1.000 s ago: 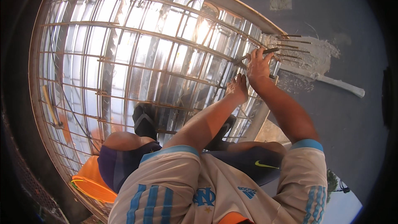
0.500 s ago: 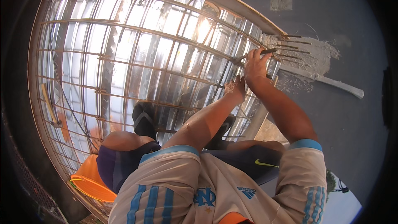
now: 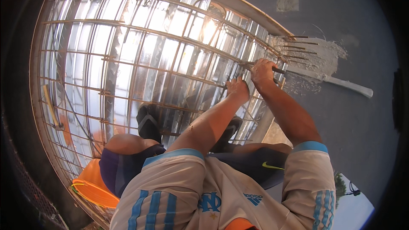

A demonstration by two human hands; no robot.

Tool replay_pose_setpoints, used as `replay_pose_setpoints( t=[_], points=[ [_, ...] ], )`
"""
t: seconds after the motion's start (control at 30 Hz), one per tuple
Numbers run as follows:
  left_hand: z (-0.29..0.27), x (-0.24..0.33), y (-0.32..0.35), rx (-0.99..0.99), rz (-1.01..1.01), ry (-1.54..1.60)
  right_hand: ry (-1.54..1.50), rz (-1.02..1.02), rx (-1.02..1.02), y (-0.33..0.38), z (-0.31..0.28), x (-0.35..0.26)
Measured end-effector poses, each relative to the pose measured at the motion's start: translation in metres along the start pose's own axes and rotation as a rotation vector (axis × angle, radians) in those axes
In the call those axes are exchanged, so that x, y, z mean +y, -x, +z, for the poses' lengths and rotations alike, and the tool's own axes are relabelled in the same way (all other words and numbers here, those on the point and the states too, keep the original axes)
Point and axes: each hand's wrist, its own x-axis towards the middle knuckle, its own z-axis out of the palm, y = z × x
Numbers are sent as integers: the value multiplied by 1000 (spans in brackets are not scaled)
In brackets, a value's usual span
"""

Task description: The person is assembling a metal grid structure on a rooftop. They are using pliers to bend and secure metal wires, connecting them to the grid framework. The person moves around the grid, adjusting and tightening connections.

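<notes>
My right hand [image 3: 263, 71] is closed around dark pincers [image 3: 278, 70]. Their handle ends stick out past its right side, and the jaw end points left at a crossing of the rusty rebar grid [image 3: 200, 45]. Just below and to the left, my left hand [image 3: 237, 89] has its fingers curled down at a rebar of the same mesh. Whether a tie wire lies under those fingers is hidden. Beneath the mesh lies shiny ribbed metal decking [image 3: 147, 74].
An orange bucket [image 3: 94, 185] stands at lower left near my knee. A hammer with a yellowish handle [image 3: 50, 106] lies on the left. At right, rebar ends [image 3: 304, 47] and a pale wooden bar [image 3: 349, 86] reach over a dark grey surface [image 3: 358, 30]. A formwork board [image 3: 238, 1] edges the decking.
My right hand and the pincers have turned and dropped slightly; the upper handle end has swung down toward the lower one. My left hand has shifted a little up and left.
</notes>
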Motion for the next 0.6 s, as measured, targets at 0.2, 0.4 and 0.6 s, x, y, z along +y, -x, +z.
replay_pose_setpoints(
  t=[0.2,0.4,0.6],
  points=[
    [7,-12,0,614,116,-234,-600,43,-169,-6,27,8],
    [21,-11,17,62,250,16,-716,73,-135,5,52,10],
    [36,-32,-26,22,-215,1017,-709,93,-71,-3,56,3]
  ],
)
